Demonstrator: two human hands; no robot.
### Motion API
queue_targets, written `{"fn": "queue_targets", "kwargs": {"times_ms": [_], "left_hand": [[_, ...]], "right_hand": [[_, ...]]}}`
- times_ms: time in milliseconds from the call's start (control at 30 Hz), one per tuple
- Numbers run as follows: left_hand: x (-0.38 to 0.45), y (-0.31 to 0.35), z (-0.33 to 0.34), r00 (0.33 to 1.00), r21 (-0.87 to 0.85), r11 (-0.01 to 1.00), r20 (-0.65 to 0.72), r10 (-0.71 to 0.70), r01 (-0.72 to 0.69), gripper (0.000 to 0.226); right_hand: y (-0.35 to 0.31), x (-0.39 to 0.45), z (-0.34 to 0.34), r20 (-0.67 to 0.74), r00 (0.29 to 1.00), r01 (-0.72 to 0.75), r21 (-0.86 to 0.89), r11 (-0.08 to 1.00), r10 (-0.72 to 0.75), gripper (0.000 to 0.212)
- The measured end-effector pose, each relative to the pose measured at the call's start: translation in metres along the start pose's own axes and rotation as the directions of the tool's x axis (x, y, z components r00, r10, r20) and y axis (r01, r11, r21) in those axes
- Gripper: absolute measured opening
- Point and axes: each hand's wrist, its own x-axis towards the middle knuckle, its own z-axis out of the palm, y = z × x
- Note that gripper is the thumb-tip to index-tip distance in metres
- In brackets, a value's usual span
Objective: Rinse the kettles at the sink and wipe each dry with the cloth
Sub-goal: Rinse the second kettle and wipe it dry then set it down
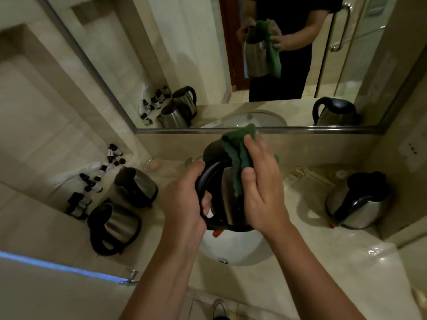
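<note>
left hand (184,192) grips the black handle (208,181) of a steel kettle (227,204) over the sink (233,248); right hand (261,181) presses a green cloth (238,153) against its side, beside that grip.

Four kettles (227,195) (136,185) (114,227) (358,202); one cloth (238,153); two hands (184,199) (263,188).

We have a single wide-angle view, worn on the head and looking forward and steeply down over the sink (231,250) and the counter (312,262) around it. It sits close: both forearms rise from the bottom edge and the hands fill the centre. Straight lines bend toward the edges. The upper half takes in the wall mirror (208,65), which faces us and repeats the same counter from the opposite side.
</note>
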Motion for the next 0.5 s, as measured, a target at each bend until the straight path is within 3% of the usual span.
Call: {"fn": "queue_targets", "kwargs": {"times_ms": [100, 167, 333, 433, 500], "left_hand": [[0.002, 0.005, -0.009, 0.999, -0.006, 1.0, 0.045, -0.003, 0.003, 0.045], [0.0, 0.008, -0.016, 0.998, 0.007, 1.0, 0.056, -0.007, 0.006, 0.042], [-0.002, 0.005, -0.016, 1.0, -0.025, 0.999, -0.01, -0.023, 0.022, 0.047], [-0.005, 0.003, -0.015, 1.0, -0.046, 0.999, 0.013, -0.025, 0.025, 0.044], [-0.007, 0.001, -0.014, 0.999, -0.048, 0.998, 0.024, -0.028, 0.029, 0.044]], "right_hand": [[0.016, -0.017, 0.005, 0.038, 0.947, -0.317, 0.258, 0.913, 0.319, 0.049], [0.017, -0.035, 0.009, 0.034, 0.924, -0.374, 0.274, 0.886, 0.38, 0.051], [-0.005, -0.055, 0.015, -0.042, 0.998, -0.05, 0.062, 0.997, 0.052, 0.057], [-0.018, -0.036, 0.01, 0.055, 0.98, 0.197, -0.113, 0.974, -0.192, 0.054], [-0.019, -0.017, 0.007, 0.076, 0.97, 0.239, -0.163, 0.957, -0.23, 0.051]]}}
